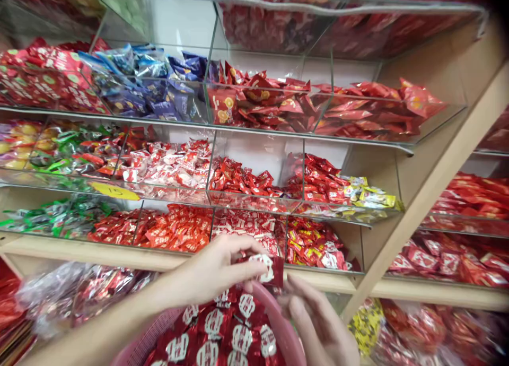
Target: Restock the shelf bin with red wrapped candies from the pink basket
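Observation:
A pink basket (284, 323) at the bottom centre holds several dark red packets (214, 323) with white printed labels. Above its far rim, my left hand (222, 268) pinches one dark red packet (274, 270) between thumb and fingers. My right hand (318, 323) is at the basket's right side, its fingers apart and slightly curled near that packet, holding nothing visible. Just beyond the hands is the lowest shelf compartment of small red and white sweets (246, 225).
Clear-walled shelves hold blue packets (155, 82), red packets (274, 101) and green-wrapped sweets (59, 215). A slanted wooden post (429, 196) stands at the right. Bagged goods (87, 294) lie below the shelf at left. A yellow tag (115, 191) hangs on the middle shelf.

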A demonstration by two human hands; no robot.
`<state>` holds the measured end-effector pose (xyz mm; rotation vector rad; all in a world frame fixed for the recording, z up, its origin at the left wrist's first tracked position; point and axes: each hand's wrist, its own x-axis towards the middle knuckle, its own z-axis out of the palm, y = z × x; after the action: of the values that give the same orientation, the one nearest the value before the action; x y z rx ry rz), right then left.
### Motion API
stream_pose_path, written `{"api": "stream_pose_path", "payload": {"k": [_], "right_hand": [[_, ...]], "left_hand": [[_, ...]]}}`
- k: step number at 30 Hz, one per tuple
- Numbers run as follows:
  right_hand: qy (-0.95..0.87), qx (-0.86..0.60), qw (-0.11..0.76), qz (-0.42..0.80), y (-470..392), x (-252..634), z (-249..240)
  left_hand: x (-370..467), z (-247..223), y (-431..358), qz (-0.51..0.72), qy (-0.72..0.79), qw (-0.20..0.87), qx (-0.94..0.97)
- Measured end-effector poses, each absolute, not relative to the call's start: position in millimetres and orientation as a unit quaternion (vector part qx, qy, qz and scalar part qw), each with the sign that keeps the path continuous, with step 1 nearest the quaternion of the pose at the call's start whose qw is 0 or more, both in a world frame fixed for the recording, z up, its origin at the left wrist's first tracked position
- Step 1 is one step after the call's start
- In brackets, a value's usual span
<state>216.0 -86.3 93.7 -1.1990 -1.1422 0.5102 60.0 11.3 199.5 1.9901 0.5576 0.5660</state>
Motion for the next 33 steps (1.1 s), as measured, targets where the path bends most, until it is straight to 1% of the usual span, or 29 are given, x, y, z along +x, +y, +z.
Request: {"api": "stream_pose_path", "payload": {"k": [3,5,9,13,19,25,27,29,33], "right_hand": [[-0.532,-0.479,0.66,0.229,-66,214,107],[-0.538,-0.478,0.656,0.229,-62,210,108],[-0.519,-0.515,0.649,0.212,-67,204,99],[-0.526,-0.529,0.639,0.19,-70,206,95],[-0.576,-0.521,0.618,0.123,-73,207,95],[-0.63,-0.502,0.592,0.037,-76,206,88],[-0.629,-0.497,0.597,0.042,-77,205,83],[-0.611,-0.504,0.605,0.078,-78,204,77],[-0.572,-0.519,0.618,0.149,-80,204,68]], "left_hand": [[54,166,1,0.235,0.245,0.516,0.787],[53,153,-1,0.25,0.25,0.554,0.753],[47,137,-4,0.297,0.26,0.634,0.664],[40,129,-9,0.32,0.278,0.641,0.641],[38,125,-14,0.301,0.314,0.603,0.668],[39,108,-19,0.301,0.337,0.516,0.728],[40,103,-21,0.324,0.348,0.484,0.735],[41,100,-23,0.347,0.358,0.464,0.732],[41,99,-23,0.359,0.367,0.455,0.728]]}}
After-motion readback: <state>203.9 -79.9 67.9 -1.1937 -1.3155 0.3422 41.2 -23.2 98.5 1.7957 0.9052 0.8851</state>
